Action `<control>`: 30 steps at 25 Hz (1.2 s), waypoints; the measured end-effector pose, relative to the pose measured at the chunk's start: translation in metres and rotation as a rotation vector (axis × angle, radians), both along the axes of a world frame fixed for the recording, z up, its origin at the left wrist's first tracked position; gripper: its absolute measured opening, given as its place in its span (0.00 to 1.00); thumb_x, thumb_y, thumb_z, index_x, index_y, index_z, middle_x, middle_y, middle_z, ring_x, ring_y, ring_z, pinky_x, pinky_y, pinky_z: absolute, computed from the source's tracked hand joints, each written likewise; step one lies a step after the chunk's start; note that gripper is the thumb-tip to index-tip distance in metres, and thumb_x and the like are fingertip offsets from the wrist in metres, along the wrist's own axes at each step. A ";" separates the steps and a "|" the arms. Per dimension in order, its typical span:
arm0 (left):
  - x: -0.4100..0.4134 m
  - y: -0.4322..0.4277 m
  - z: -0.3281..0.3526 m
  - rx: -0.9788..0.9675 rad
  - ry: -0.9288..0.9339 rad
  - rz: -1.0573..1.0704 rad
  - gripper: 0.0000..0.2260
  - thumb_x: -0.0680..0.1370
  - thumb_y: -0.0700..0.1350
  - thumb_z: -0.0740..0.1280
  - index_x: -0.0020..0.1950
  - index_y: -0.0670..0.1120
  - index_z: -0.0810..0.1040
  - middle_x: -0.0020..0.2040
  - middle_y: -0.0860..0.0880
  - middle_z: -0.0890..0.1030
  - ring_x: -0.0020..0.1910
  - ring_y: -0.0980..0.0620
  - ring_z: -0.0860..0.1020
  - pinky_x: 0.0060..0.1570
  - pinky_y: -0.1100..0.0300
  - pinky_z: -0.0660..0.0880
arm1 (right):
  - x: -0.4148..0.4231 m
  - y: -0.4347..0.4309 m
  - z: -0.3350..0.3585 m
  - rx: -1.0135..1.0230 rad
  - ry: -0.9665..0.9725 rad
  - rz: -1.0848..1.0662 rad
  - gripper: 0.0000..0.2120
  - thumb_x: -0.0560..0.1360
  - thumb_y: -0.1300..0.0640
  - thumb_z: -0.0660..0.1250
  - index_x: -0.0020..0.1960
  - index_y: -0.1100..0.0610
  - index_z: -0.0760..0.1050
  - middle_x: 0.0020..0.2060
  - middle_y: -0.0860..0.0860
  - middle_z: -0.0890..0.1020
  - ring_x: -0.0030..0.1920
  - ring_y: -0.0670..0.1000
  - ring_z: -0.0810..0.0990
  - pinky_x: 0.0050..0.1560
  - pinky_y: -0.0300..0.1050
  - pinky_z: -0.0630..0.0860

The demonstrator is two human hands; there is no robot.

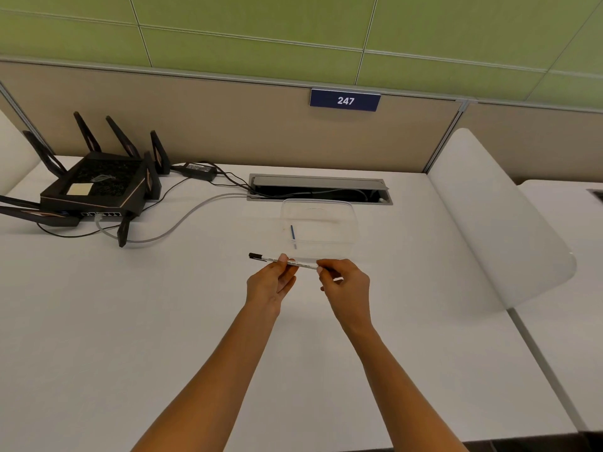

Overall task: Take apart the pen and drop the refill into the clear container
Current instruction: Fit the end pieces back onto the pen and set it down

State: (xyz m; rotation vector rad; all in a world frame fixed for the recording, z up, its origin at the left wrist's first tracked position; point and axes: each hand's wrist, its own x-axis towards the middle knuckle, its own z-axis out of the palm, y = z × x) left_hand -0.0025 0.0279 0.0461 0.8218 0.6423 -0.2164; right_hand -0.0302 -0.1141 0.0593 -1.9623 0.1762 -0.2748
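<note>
**Mia:** Hands first. What are they doing in the head view?

**Sam:** Both are holding one pen (283, 261). It is white with a black cap, and it lies flat in the air, just in front of the clear container (318, 231). The left hand (272, 282) pinches the middle of the pen. The right hand (346, 287) pinches the end away from the cap. Fingers on both are pressed onto it.

**Mia:** Why two hands?

**Sam:** I think one keeps the pen from turning, and the other can twist or pull its end. That is how you open a pen. It looks all in one piece now, so I guess the taking apart has not started.

**Mia:** Why hold it so near the container?

**Sam:** Probably so the refill has a short way to go. The container is open on top, so a thin stick can just drop in.

**Mia:** Is something in there?

**Sam:** Yes, a thin blue stick (293, 232) near the left wall of the container. It may be a refill, but I can't tell for sure.

**Mia:** What else is around?

**Sam:** A black router (98, 187) far to the left of the container, and a cable slot (318, 187) right behind it. Both are out of the way.
</note>
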 end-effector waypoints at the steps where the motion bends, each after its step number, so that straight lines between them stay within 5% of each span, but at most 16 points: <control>1: 0.000 -0.001 0.001 -0.004 0.004 0.008 0.13 0.76 0.41 0.70 0.58 0.38 0.78 0.47 0.45 0.84 0.47 0.49 0.83 0.46 0.56 0.77 | 0.001 0.001 0.000 0.014 0.005 -0.001 0.08 0.75 0.62 0.70 0.51 0.51 0.82 0.41 0.44 0.82 0.41 0.45 0.82 0.42 0.49 0.84; 6: 0.003 0.003 0.002 -0.012 0.022 0.045 0.13 0.76 0.41 0.70 0.59 0.37 0.78 0.46 0.45 0.84 0.46 0.49 0.83 0.45 0.56 0.77 | 0.000 -0.001 0.001 0.111 -0.020 0.007 0.12 0.74 0.62 0.71 0.51 0.47 0.76 0.39 0.39 0.82 0.40 0.39 0.82 0.34 0.31 0.79; 13: 0.001 0.000 0.003 -0.017 0.020 0.047 0.13 0.76 0.41 0.70 0.58 0.37 0.77 0.47 0.45 0.83 0.45 0.50 0.83 0.46 0.56 0.76 | 0.000 0.001 0.000 0.100 -0.021 0.000 0.10 0.77 0.58 0.68 0.41 0.43 0.77 0.34 0.44 0.83 0.34 0.44 0.82 0.33 0.32 0.78; 18: 0.002 0.000 0.005 -0.011 0.018 0.059 0.13 0.76 0.41 0.69 0.59 0.37 0.77 0.48 0.44 0.83 0.46 0.49 0.83 0.46 0.56 0.77 | 0.003 -0.003 0.002 0.086 -0.005 0.016 0.03 0.77 0.55 0.69 0.47 0.48 0.78 0.37 0.46 0.83 0.38 0.48 0.83 0.33 0.34 0.80; 22: 0.002 0.000 0.006 -0.014 0.013 0.056 0.12 0.76 0.41 0.70 0.58 0.38 0.78 0.48 0.44 0.83 0.48 0.48 0.82 0.49 0.55 0.77 | 0.001 -0.001 0.003 0.120 -0.027 0.031 0.08 0.76 0.60 0.69 0.46 0.47 0.79 0.38 0.45 0.83 0.38 0.47 0.83 0.32 0.32 0.78; 26: 0.001 -0.002 0.006 -0.016 0.007 0.051 0.10 0.76 0.41 0.70 0.55 0.38 0.78 0.46 0.45 0.84 0.47 0.49 0.83 0.46 0.56 0.77 | 0.004 -0.001 0.003 0.075 0.029 0.014 0.10 0.79 0.52 0.65 0.39 0.44 0.76 0.32 0.45 0.81 0.32 0.45 0.80 0.31 0.33 0.78; 30: 0.002 -0.001 0.006 -0.002 0.006 0.063 0.06 0.76 0.41 0.70 0.51 0.40 0.79 0.45 0.45 0.84 0.46 0.49 0.83 0.49 0.55 0.78 | 0.003 -0.002 0.001 0.117 -0.012 0.014 0.07 0.79 0.54 0.66 0.44 0.44 0.77 0.37 0.46 0.82 0.38 0.44 0.82 0.32 0.33 0.78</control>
